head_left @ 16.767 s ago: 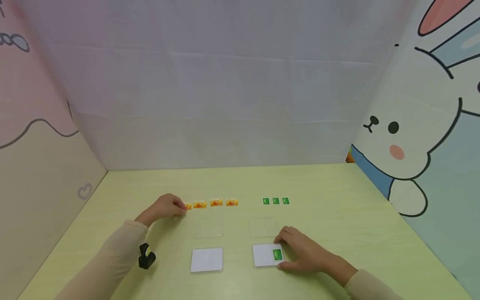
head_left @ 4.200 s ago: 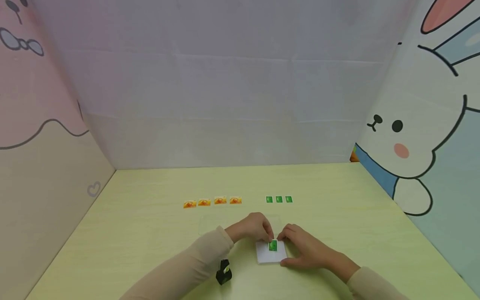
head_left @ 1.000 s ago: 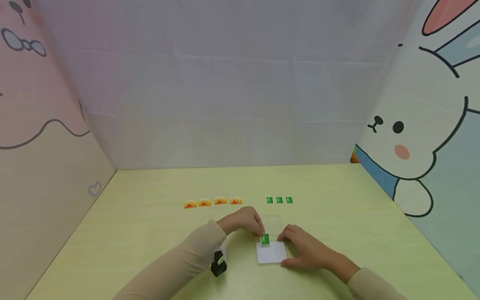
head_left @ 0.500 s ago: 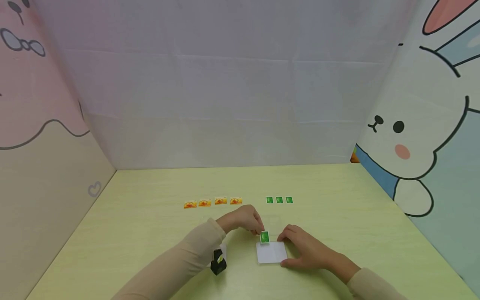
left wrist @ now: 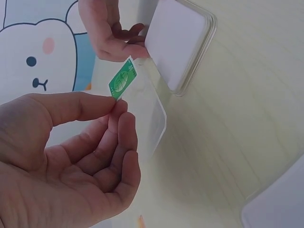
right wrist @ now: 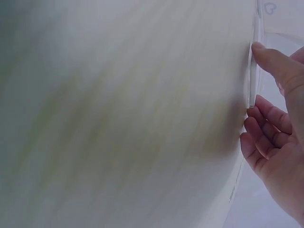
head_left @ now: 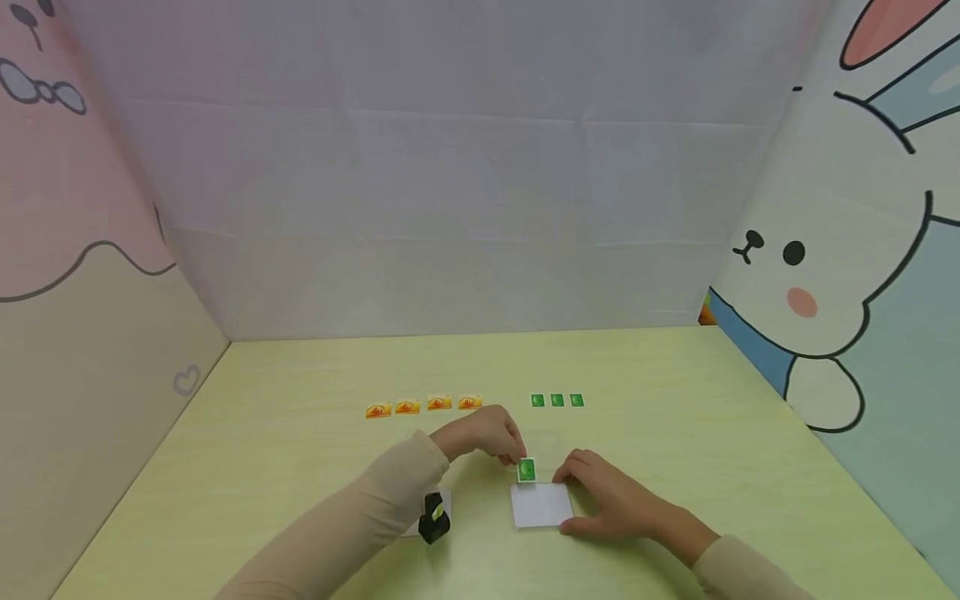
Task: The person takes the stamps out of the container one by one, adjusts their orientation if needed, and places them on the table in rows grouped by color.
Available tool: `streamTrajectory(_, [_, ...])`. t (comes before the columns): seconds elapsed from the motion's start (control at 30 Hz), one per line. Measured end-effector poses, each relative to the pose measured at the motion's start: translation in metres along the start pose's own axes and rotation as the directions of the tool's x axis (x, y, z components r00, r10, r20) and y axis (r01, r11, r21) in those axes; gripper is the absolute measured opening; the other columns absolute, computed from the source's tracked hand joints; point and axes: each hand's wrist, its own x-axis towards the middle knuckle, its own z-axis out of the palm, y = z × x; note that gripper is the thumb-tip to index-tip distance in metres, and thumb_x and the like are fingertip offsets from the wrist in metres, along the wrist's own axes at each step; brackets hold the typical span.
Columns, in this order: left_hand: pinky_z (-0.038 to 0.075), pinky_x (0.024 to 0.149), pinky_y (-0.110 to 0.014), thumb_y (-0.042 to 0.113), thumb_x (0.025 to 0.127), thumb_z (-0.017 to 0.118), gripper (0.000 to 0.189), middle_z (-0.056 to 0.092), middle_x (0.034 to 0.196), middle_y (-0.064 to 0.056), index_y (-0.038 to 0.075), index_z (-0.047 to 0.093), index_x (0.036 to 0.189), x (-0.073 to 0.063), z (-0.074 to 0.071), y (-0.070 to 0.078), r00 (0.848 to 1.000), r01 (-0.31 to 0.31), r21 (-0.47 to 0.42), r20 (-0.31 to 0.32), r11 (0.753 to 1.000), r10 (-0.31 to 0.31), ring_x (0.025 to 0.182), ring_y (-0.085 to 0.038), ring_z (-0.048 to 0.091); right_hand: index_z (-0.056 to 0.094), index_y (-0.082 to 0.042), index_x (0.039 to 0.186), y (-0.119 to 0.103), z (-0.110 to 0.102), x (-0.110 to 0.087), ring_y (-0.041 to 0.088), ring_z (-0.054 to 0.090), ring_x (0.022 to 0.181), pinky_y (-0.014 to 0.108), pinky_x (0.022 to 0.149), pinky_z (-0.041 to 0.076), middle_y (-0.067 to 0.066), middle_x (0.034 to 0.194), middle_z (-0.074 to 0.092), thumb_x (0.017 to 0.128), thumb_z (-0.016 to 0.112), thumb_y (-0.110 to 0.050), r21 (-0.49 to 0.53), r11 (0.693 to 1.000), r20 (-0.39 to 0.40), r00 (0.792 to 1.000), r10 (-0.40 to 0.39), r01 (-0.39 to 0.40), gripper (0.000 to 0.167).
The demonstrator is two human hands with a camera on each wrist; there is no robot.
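Note:
My left hand [head_left: 486, 433] pinches a small green card [head_left: 527, 470] with a leaf-like picture between thumb and index finger. The card stands tilted at the far left corner of a clear plastic case [head_left: 542, 507] filled white. In the left wrist view the green card [left wrist: 123, 80] is apart from the case [left wrist: 175, 42]. My right hand [head_left: 611, 500] grips the case's right end, thumb at the near corner and fingertips at the far one. In the right wrist view the case [right wrist: 253, 76] shows only edge-on. A clear lid [head_left: 546, 446] lies just beyond the case.
Several orange cards [head_left: 408, 407] form a row at the back left. To their right lie 3 green cards [head_left: 557, 400]. A second white case [head_left: 446, 504] is partly hidden by my left forearm and its black wrist device [head_left: 433, 518]. Upright panels bound the table.
Earlier the green card lay on the right-hand case. My left hand has pinched it and moved it left and away, past the far edge. My right hand keeps its grip on the case.

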Motion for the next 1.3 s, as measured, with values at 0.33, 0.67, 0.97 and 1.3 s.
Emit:
streamTrajectory(0.33, [0.048,0.065,-0.021,0.009,0.082,0.071,0.007,0.074,0.08,-0.008,0.003,0.076,0.083,0.003,-0.006,0.0,1.0,-0.002,-0.001,0.012,1.0,0.002,0.063,-0.008,0.059,0.059,-0.013,0.111,0.0,0.001,0.0,0.007,0.05,0.104,0.031,0.095,0.047,-0.007,0.11,0.055,0.08,0.074,-0.044,-0.014,1.0,0.009,1.0,0.01,-0.01,0.047])
streamTrajectory(0.67, [0.046,0.064,-0.02,0.011,0.083,0.071,0.009,0.073,0.078,-0.006,0.003,0.075,0.085,0.006,-0.009,-0.004,1.0,-0.003,0.008,0.016,1.0,0.003,0.064,-0.008,0.058,0.059,-0.014,0.111,0.002,0.002,0.001,0.006,0.05,0.102,0.031,0.093,0.047,-0.007,0.109,0.056,0.079,0.075,-0.044,-0.017,1.0,0.004,1.0,0.004,-0.004,0.047])
streamTrajectory(0.97, [0.049,0.068,-0.023,0.014,0.084,0.07,0.011,0.072,0.079,-0.004,0.004,0.075,0.086,0.009,-0.014,-0.005,1.0,0.005,0.017,-0.007,1.0,-0.005,0.066,-0.008,0.059,0.059,-0.013,0.111,0.002,0.003,0.0,0.006,0.05,0.102,0.03,0.093,0.048,-0.007,0.109,0.056,0.079,0.076,-0.042,-0.023,1.0,-0.007,1.0,-0.006,0.006,0.046])
streamTrajectory(1.3, [0.052,0.073,-0.026,0.016,0.084,0.068,0.014,0.073,0.083,-0.005,0.005,0.075,0.088,0.012,-0.022,-0.007,0.999,0.018,0.017,-0.044,1.0,-0.017,0.07,-0.01,0.062,0.059,-0.013,0.111,0.001,0.002,0.0,0.006,0.05,0.103,0.031,0.093,0.048,-0.006,0.109,0.056,0.079,0.075,-0.042,-0.026,1.0,0.001,1.0,0.005,-0.005,0.046])
